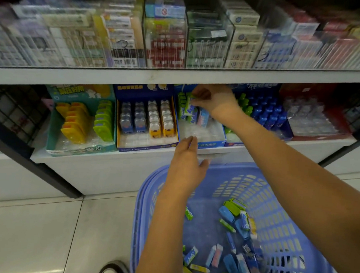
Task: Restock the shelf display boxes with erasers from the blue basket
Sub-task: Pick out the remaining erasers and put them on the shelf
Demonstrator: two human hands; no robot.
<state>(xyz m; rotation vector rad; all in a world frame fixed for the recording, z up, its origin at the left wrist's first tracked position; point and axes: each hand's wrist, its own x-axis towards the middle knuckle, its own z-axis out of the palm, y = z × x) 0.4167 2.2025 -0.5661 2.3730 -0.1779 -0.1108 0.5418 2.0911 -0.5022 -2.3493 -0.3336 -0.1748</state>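
**A:** What is nearest us?

**B:** Item 1: blue basket (277,184), on the floor below the shelving. Loose erasers (241,224) lie scattered in its right half: blue, green, pink and yellow, mixed.

**A:** And the hands?

**B:** Item 2: left hand (187,164), above the basket's far rim, fingers straight and holding nothing. Its tips are at the front lip of the display box (208,144); I cannot tell whether they touch it. Item 3: right hand (214,99), reached deep into that box under the upper shelf (178,77), fingers curled round 1 green-and-white eraser (190,104).

**A:** State of the box?

**B:** A standing row (197,116) fills the far part, and the clear tray (202,131) nearer us shows unfilled slots. Just left sits a neighbouring box (144,147) with 4 columns.

**A:** How would you seat this one?

**B:** My judgement: keep it upright with the label outward, and slide it snug against the standing row so nothing tips. The left hand could steady the box front. Fill far to near, so the wrist misses finished rows. Headroom under the shelf looks tight.
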